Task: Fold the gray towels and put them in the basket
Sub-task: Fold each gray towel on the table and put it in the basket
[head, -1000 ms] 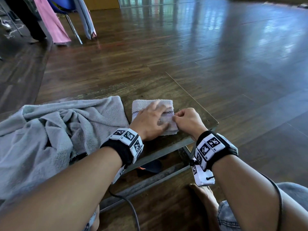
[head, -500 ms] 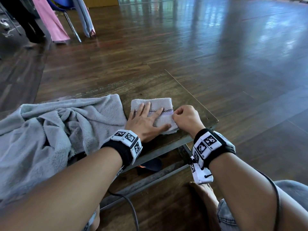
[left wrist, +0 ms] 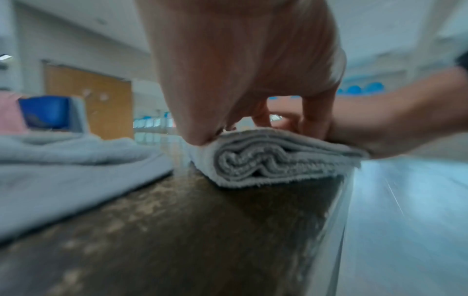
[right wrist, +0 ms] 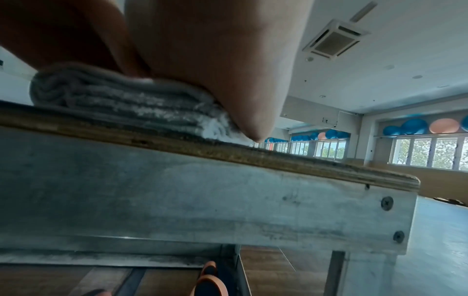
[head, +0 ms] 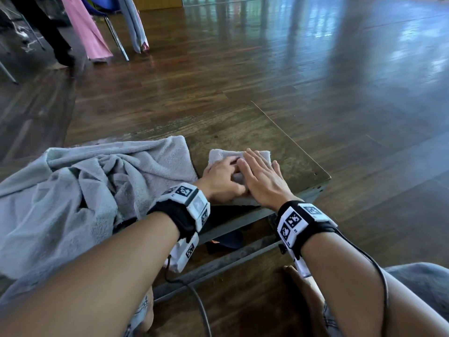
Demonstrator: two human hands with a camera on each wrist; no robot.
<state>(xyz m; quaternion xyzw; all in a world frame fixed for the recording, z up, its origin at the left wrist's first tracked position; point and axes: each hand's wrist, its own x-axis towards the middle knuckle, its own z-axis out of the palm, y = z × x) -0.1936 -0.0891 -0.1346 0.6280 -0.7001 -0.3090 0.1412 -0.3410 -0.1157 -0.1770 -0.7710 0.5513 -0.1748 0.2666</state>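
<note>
A small folded gray towel (head: 220, 153) lies near the right front corner of the low wooden table (head: 243, 127). My left hand (head: 222, 177) sits on its left part with fingers curled, and the thumb (left wrist: 195, 128) presses the towel's (left wrist: 266, 162) left edge. My right hand (head: 261, 176) lies flat on top with straight fingers, partly over the left fingers. Seen from the right wrist, the towel's layered edge (right wrist: 113, 100) shows under that hand (right wrist: 215, 60). A crumpled heap of gray towels (head: 85, 186) covers the table's left side. No basket is in view.
The table's metal front rail (right wrist: 202, 200) and right corner are just beside the folded towel. A chair draped with pink and gray cloths (head: 97, 27) stands at the back left, next to a person's legs (head: 48, 32). My bare foot (head: 303, 288) rests below the table.
The towel's striped band no longer shows and the bundle looks narrower. My right hand went from pinching the right edge to lying flat on top. My left hand's fingers curled at the left side.
</note>
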